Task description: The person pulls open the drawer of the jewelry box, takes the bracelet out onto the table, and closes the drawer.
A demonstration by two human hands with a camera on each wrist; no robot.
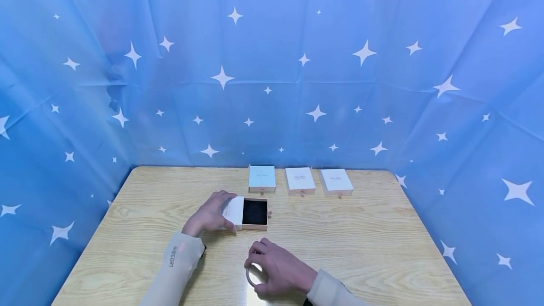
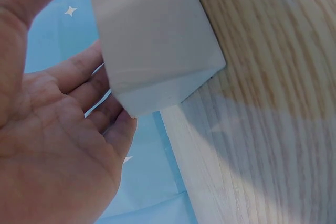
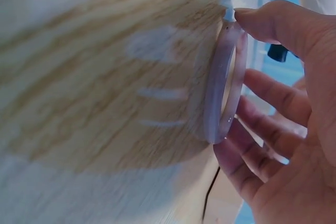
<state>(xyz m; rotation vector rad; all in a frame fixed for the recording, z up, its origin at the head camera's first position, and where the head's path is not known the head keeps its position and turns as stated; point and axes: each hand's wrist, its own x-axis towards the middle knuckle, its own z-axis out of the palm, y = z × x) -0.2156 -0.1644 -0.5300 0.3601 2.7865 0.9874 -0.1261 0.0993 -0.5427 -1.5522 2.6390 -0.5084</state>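
My left hand [image 1: 210,212] grips a small white drawer-style gift box [image 1: 233,212] at its left end, thumb on the near side and fingers on the far side. The box's drawer [image 1: 267,223] is pulled out to the right, showing a black padded inside [image 1: 255,212]. In the left wrist view the white sleeve [image 2: 157,30] stands between thumb and fingers. Nearer the front, my right hand [image 1: 281,268] holds a pale, translucent lilac bangle [image 3: 213,93] by its rim, between thumb and fingertips. The bangle lies flat against the tabletop or just over it; I cannot tell which.
Along the table's back edge stand three closed boxes: a light blue one [image 1: 261,178], a white one [image 1: 300,181] and another white one [image 1: 336,182]. A blue star-patterned curtain [image 1: 272,60] surrounds the wooden table [image 1: 361,244] at the back and sides.
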